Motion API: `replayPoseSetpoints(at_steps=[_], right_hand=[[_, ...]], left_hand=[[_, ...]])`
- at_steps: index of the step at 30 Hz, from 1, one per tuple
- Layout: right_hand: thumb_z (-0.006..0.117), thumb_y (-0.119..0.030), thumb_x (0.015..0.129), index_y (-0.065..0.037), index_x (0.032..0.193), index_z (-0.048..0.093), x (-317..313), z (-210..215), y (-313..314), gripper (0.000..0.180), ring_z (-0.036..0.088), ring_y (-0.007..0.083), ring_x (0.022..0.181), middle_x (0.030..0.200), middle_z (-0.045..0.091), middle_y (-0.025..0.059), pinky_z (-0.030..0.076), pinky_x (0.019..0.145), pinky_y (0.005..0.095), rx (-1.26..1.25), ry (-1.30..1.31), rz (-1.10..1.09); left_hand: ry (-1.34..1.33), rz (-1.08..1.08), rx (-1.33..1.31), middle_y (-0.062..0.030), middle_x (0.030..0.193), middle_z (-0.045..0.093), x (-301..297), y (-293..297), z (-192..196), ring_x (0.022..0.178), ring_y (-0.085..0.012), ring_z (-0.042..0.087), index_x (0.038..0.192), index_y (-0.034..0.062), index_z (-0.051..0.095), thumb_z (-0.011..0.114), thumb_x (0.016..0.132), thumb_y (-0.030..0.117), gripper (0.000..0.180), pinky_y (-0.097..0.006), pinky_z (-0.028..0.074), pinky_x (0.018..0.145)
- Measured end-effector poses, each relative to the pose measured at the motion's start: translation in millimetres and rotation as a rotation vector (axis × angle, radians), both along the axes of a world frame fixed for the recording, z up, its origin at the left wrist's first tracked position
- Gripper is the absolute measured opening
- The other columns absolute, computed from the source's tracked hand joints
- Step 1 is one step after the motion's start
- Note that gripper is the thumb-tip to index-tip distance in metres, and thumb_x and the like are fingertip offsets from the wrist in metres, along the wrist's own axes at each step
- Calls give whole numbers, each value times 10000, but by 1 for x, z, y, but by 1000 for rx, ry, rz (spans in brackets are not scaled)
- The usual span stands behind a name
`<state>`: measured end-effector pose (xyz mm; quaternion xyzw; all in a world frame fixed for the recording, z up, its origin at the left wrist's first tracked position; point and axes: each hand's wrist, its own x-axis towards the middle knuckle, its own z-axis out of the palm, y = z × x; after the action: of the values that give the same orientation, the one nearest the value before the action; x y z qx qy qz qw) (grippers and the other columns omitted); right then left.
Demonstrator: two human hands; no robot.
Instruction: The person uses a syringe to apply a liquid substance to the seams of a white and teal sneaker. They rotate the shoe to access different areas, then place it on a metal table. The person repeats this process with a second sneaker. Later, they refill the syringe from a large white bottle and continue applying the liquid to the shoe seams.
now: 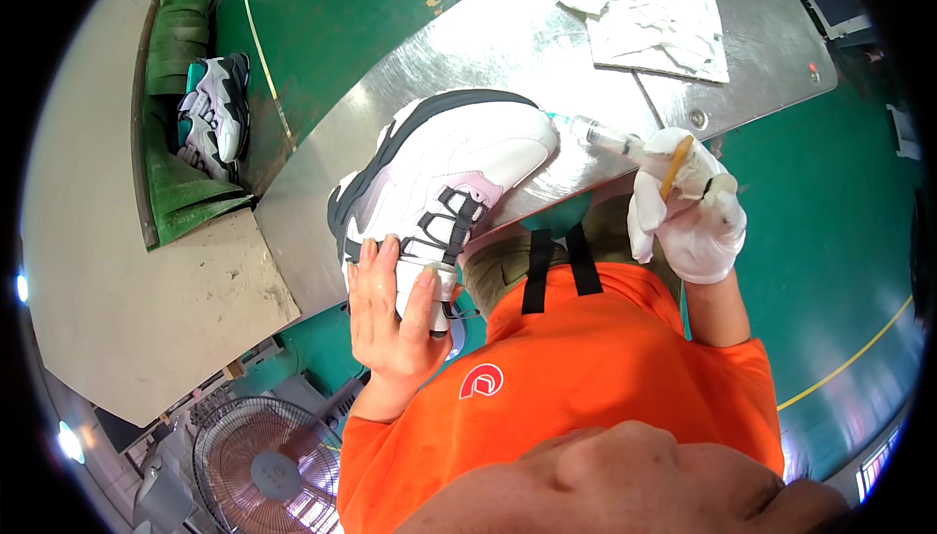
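A white sneaker (498, 148) with a black and grey sole edge, pinkish lace area and black laces lies on its side on the metal table. My bare left hand (395, 314) grips it around the ankle collar, fingers over the upper. In a white glove, my right hand (691, 212) is closed around a clear syringe (603, 134), whose teal tip points at the shoe's toe, close to it or touching. A thin yellow-brown stick (676, 167) also sits between the gloved fingers; its far end is hidden.
White crumpled cloths (654, 17) lie on a board at the table's far right. On the left, a beige belt or board (98, 192) carries a green curved holder (176, 56), beside which rests a pair of similar sneakers (217, 114). A fan (268, 471) stands at lower left.
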<state>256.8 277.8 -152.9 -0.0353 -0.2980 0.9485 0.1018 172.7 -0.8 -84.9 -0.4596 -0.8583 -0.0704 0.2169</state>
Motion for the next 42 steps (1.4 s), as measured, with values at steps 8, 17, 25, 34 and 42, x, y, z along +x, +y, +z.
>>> replayPoseSetpoints(at_steps=[8,17,25,34,42], right_hand=[[664,-263,797,116,1140,516,0,29,-9,532,628,231,601,708,606,167,524,549,302,164,-89,-29],[568,92,604,78,1104,567,0,52,-20,500,644,180,700,782,627,111,532,656,278,293,-241,19],[678,116,591,71,1153,544,-11,8,-24,579,647,178,804,845,625,98,537,736,294,429,41,-1],[788,44,668,55,1221,509,-21,-43,-41,620,593,106,817,988,654,112,498,750,236,414,212,-5],[800,24,659,39,1192,537,-20,-54,-42,594,508,43,683,969,689,71,452,644,182,455,200,-40]], left_hand=[[-23,-6,38,-253,1176,612,-1,0,-1,1086,-436,605,1196,125,554,648,812,90,398,-531,480,900],[-191,-29,-2,-247,1212,589,-21,2,25,1114,-437,583,1178,84,573,666,709,18,483,-510,474,922],[-594,79,89,-193,1186,607,-63,15,57,1057,-379,607,1122,64,586,698,545,-67,602,-381,490,875],[-974,51,36,-99,1004,650,-134,32,74,921,-206,643,1149,26,555,757,740,76,459,-303,485,829],[-1314,-252,-531,-153,1321,519,-217,67,106,1222,-258,503,1304,24,500,745,716,573,840,-391,376,1021]])
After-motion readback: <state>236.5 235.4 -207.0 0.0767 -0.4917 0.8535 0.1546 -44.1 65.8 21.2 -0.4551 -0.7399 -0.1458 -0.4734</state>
